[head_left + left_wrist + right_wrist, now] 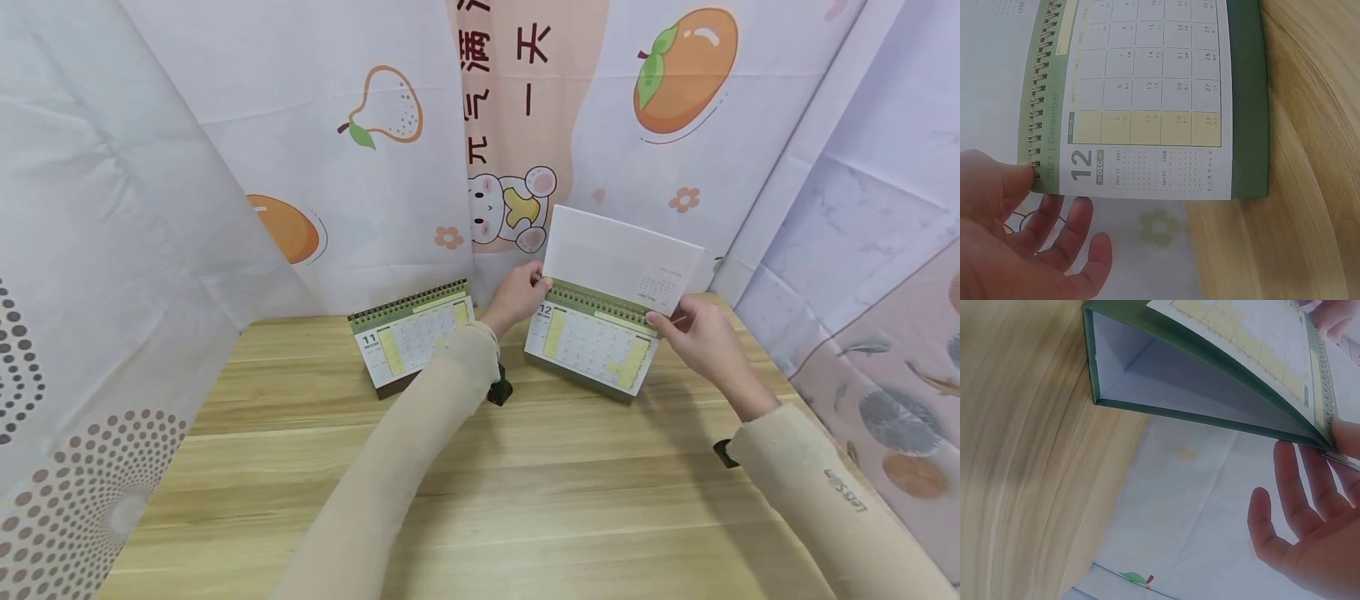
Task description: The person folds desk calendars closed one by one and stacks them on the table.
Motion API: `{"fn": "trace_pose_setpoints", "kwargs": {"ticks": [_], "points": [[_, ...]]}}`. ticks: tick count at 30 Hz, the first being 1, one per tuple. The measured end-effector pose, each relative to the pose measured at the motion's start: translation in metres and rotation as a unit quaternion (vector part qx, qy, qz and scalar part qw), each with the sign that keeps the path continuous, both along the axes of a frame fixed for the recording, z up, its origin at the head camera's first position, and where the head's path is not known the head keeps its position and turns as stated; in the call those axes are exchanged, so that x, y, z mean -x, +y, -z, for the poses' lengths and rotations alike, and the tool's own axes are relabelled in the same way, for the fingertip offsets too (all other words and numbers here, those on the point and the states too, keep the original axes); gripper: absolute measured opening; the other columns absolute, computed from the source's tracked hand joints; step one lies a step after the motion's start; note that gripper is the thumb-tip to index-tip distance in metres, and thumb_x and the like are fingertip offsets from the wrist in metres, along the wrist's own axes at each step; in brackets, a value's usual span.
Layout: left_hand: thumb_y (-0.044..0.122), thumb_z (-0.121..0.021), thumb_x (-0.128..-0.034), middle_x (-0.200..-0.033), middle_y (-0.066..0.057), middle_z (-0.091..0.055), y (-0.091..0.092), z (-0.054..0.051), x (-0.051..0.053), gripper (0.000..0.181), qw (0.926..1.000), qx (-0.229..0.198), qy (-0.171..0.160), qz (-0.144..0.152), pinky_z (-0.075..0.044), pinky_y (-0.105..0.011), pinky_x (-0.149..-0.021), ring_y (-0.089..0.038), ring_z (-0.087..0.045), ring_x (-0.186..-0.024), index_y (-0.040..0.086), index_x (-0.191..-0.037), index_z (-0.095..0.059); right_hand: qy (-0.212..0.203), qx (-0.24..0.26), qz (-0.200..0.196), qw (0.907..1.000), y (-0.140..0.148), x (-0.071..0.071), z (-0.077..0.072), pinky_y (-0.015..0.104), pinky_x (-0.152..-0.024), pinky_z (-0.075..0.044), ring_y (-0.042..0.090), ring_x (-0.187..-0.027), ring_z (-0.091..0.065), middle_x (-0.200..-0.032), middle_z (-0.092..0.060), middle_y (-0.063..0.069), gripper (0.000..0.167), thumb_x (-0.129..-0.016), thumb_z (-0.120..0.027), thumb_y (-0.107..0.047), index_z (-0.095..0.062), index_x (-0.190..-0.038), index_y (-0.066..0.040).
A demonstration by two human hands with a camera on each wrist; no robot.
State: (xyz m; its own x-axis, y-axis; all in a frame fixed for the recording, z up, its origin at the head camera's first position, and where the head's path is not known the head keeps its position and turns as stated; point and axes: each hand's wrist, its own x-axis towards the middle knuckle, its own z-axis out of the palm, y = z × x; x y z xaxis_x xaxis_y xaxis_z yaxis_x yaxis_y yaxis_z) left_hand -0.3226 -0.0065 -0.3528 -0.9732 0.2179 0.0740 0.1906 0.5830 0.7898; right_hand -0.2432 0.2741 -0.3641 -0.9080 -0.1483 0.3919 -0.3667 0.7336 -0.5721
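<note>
A green desk calendar [592,345] showing December stands at the back right of the table, with a white page [618,250] standing up behind its spiral binding. My left hand [519,296] pinches its left top corner at the spiral, thumb in front, as the left wrist view shows. At the right top corner my right hand [701,337] pinches the binding with the thumb in front and fingers behind. The right wrist view shows the calendar's hollow triangular stand [1147,369] from the side. A second desk calendar [416,337], open at November, stands to the left, partly hidden by my left sleeve.
Both calendars stand on a wooden table [540,500] near its back edge. A printed cloth [300,108] with fruit and a cartoon figure hangs behind. More patterned cloth [885,333] hangs on the right side.
</note>
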Motion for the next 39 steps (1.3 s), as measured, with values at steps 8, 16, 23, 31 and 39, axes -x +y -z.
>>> {"fn": "trace_pose_setpoints", "kwargs": {"ticks": [8,16,23,31,39], "points": [[0.022,-0.055,-0.1063,-0.098,-0.003,-0.064,0.0,-0.002,-0.003,0.014,1.0,-0.004,-0.001,-0.002,-0.046,-0.03,-0.077,-0.018,-0.058,-0.09,0.011,-0.104,-0.063,0.046,-0.011,-0.01,0.9988,0.0,0.001,0.005,0.019,-0.058,-0.048,0.034,-0.074,-0.071,-0.088,-0.073,0.018,0.022,-0.097,-0.071,-0.015,-0.069,-0.111,0.001],[0.023,-0.055,-0.1066,-0.098,-0.003,-0.063,-0.001,-0.002,-0.003,0.014,1.0,0.0,-0.002,-0.002,-0.046,-0.03,-0.077,-0.019,-0.057,-0.091,0.012,-0.102,-0.061,0.07,-0.024,-0.009,0.9972,0.0,0.002,0.008,0.029,-0.061,-0.055,0.035,-0.073,-0.072,-0.087,-0.073,0.019,0.019,-0.095,-0.073,-0.012,-0.069,-0.109,0.0],[0.023,-0.055,-0.1068,-0.105,-0.004,-0.066,-0.001,0.0,-0.002,0.014,1.0,0.003,0.004,0.0,-0.048,-0.033,-0.084,-0.019,-0.059,-0.096,0.012,-0.108,-0.063,0.084,-0.03,-0.014,0.9959,-0.002,0.001,0.008,0.052,-0.063,-0.058,0.038,-0.072,-0.071,-0.088,-0.073,0.021,0.018,-0.094,-0.073,-0.009,-0.068,-0.109,0.0],[0.023,-0.055,-0.1067,-0.118,-0.006,-0.067,-0.002,0.003,-0.002,0.015,0.9999,0.01,0.01,0.006,-0.05,-0.037,-0.093,-0.02,-0.062,-0.108,0.013,-0.114,-0.062,0.098,-0.034,-0.034,0.994,0.0,0.002,0.01,0.054,-0.063,-0.058,0.038,-0.071,-0.071,-0.088,-0.072,0.023,0.023,-0.093,-0.074,-0.007,-0.067,-0.113,0.0],[0.022,-0.056,-0.1061,-0.118,-0.007,-0.069,-0.002,0.006,-0.004,0.014,0.9987,0.021,0.046,0.009,-0.052,-0.036,-0.089,-0.022,-0.063,-0.107,0.011,-0.098,-0.057,0.126,-0.041,-0.037,0.9905,0.001,0.004,0.013,0.049,-0.06,-0.059,0.034,-0.067,-0.071,-0.085,-0.073,0.021,0.024,-0.089,-0.077,-0.002,-0.07,-0.111,0.003]]}}
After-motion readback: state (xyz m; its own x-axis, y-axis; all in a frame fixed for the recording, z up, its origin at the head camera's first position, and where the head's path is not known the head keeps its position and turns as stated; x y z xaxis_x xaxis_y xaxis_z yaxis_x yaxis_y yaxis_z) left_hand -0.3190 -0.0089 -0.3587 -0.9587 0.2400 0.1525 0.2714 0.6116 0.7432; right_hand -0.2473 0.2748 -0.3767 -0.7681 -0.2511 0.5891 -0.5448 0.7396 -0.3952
